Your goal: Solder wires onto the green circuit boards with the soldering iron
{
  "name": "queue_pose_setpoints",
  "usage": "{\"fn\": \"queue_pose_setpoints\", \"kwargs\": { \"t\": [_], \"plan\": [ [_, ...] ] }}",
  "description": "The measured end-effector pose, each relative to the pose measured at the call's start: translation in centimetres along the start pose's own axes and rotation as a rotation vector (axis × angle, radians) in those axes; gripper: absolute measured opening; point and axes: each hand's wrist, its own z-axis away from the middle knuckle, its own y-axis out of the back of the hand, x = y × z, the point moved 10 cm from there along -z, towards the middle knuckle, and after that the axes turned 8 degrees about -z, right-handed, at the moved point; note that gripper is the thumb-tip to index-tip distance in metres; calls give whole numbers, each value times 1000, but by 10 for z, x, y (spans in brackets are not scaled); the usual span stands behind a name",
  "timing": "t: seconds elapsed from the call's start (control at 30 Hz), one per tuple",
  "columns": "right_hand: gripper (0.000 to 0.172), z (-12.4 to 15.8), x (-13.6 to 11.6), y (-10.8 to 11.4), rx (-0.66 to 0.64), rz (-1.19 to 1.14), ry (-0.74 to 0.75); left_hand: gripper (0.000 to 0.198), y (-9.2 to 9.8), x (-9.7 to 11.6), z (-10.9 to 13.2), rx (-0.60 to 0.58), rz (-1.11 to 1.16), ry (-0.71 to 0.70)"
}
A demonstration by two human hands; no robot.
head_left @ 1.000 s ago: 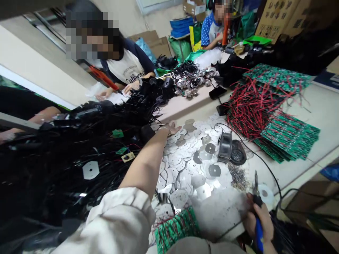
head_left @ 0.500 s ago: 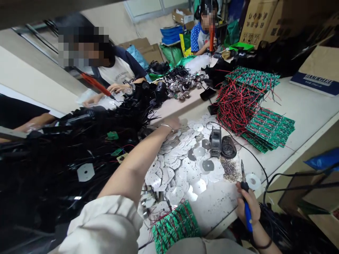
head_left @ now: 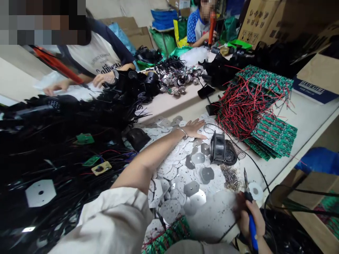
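Note:
My left hand (head_left: 194, 128) lies with its fingers spread over the far part of a heap of thin pale metal plates (head_left: 172, 164). It appears to hold nothing. Low on the right, my right hand (head_left: 254, 218) is wrapped around the blue handle of a soldering iron (head_left: 252, 225), whose tip points up and away from me. Between the hands stands a black soldering iron stand (head_left: 219, 148) with a coiled spring. Dark solder scraps (head_left: 230, 176) lie in front of it. A roll of solder or tape, pale and ring-shaped (head_left: 255, 191), rests beside the iron's tip.
Green circuit boards (head_left: 277, 132) with red wires (head_left: 243, 102) are stacked at right; more boards (head_left: 169, 236) lie near me. Black cables and parts (head_left: 74, 155) fill the left side. Two people work across the table, one near an orange electric screwdriver (head_left: 58, 65). A black cord (head_left: 261, 173) crosses the right edge.
My left hand has moved right across the plates, and its fingers now show spread out. My right hand still grips the soldering iron. The view has shifted a little.

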Motion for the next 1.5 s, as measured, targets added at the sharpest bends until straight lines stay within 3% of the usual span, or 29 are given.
{"fn": "queue_pose_setpoints", "kwargs": {
  "t": [0.07, 0.2, 0.53, 0.77, 0.9, 1.03, 1.07, 1.13, 1.23, 1.27, 1.37, 1.5],
  "plan": [
    [26, 1, 0, 0, -28, 27, 3, 117, -1, -1, 4, -17, -20, 5],
    [25, -3, -2, -1, -82, 65, 43, 116, -3, -5, 17, -68, -32, 45],
    [31, -15, -12, -6, -80, -34, 100, 105, -24, -30, 92, -173, -83, 174],
    [38, -13, -8, -8, -85, -85, 87, 103, -40, -32, 119, -220, -165, 239],
    [40, -19, -13, -7, -64, -96, 91, 107, -29, -38, 122, -269, -164, 279],
    [40, -21, -17, -6, -42, -62, 100, 103, 0, -36, 123, -332, -136, 319],
    [39, -21, -17, -6, -42, -56, 103, 96, 13, -31, 122, -290, -133, 346],
    [38, -21, -19, -6, -53, -53, 118, 77, 42, -9, 121, -95, -110, 413],
    [38, -19, -22, -9, -85, -53, 153, 68, 78, 51, 127, 275, -48, 444],
    [38, -17, -23, -9, -92, -52, 162, 70, 81, 74, 129, 332, -67, 444],
    [36, -14, -23, -7, -73, -45, 166, 71, 75, 127, 128, 358, -160, 433],
    [35, -14, -22, -5, -46, -28, 164, 67, 65, 153, 118, 283, -185, 418]
  ]
}}
